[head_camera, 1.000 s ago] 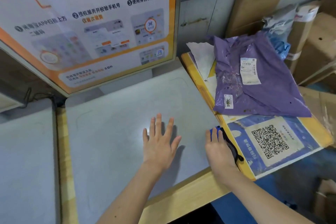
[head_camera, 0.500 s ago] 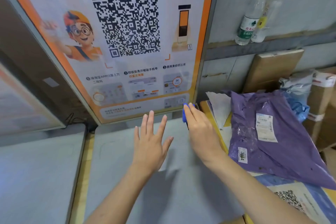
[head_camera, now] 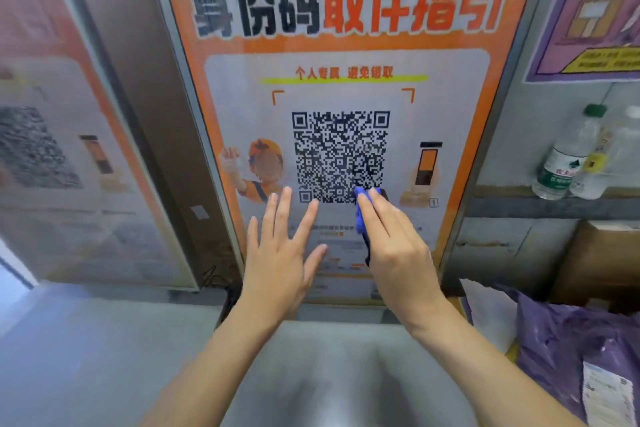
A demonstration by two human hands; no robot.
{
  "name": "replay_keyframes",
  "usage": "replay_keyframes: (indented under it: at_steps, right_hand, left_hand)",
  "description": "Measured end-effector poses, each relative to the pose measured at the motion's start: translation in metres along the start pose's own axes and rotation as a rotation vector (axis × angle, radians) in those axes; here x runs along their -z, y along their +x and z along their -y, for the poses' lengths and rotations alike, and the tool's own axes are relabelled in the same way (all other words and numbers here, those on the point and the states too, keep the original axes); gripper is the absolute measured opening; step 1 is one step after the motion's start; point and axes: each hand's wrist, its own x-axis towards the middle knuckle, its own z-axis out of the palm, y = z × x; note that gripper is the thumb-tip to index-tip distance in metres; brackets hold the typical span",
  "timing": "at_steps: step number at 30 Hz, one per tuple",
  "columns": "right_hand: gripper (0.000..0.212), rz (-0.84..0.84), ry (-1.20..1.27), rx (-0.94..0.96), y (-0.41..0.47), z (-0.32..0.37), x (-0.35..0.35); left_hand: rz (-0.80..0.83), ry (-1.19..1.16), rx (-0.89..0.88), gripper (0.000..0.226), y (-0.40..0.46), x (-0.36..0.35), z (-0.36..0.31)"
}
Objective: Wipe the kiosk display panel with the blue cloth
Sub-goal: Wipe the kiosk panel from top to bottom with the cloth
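The kiosk display panel (head_camera: pixel 346 80) stands upright ahead, orange-framed with a large QR code and bold characters on top. My right hand (head_camera: pixel 394 250) is raised in front of its lower half, straight fingers lying over the blue cloth (head_camera: pixel 361 218), of which only a strip shows beside and under the fingers, near the QR code's lower right corner. My left hand (head_camera: pixel 280 253) hovers beside it with fingers spread and straight, holding nothing. I cannot tell whether either hand touches the panel.
A grey counter (head_camera: pixel 329 374) lies below the panel. A second angled panel (head_camera: pixel 69 166) stands at left. Two plastic bottles (head_camera: pixel 568 156) sit on a ledge at right. A purple parcel bag (head_camera: pixel 571 350) and cardboard boxes (head_camera: pixel 602 260) fill the lower right.
My view has tilted up from the counter to the panel. My right hand lifted the blue cloth from the counter's right edge up to the QR code; my left hand rose alongside.
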Motion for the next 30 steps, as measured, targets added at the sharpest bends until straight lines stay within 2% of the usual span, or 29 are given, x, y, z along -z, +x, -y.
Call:
replay_keyframes:
  at_steps: [7, 12, 16, 21, 23, 26, 30]
  right_hand:
    - [0.046, -0.341, 0.028, 0.061, 0.103, 0.010, 0.019]
    - [0.042, -0.503, 0.010, 0.080, 0.178, 0.015, 0.040]
    - [0.043, -0.618, 0.013, 0.062, 0.229, 0.026, 0.052]
    - [0.034, -0.768, -0.005, 0.109, 0.299, 0.061, 0.056]
    - [0.034, -0.770, -0.015, 0.170, 0.324, 0.077, 0.054]
    - [0.033, -0.703, -0.041, 0.313, 0.351, 0.093, 0.052]
    - [0.038, -0.542, -0.183, 0.513, 0.360, 0.093, 0.038]
  left_hand:
    - [-0.181, 0.036, -0.038, 0.067, 0.067, 0.064, 0.030]
    - [-0.345, 0.015, -0.036, 0.073, 0.118, 0.112, 0.055]
    - [-0.435, -0.047, -0.032, 0.085, 0.155, 0.150, 0.078]
    - [-0.548, -0.048, 0.010, 0.102, 0.193, 0.202, 0.101]
    - [-0.580, -0.086, 0.018, 0.114, 0.206, 0.222, 0.113]
    - [-0.540, -0.101, 0.023, 0.135, 0.221, 0.245, 0.127]
    - [-0.448, -0.138, -0.016, 0.143, 0.227, 0.257, 0.134]
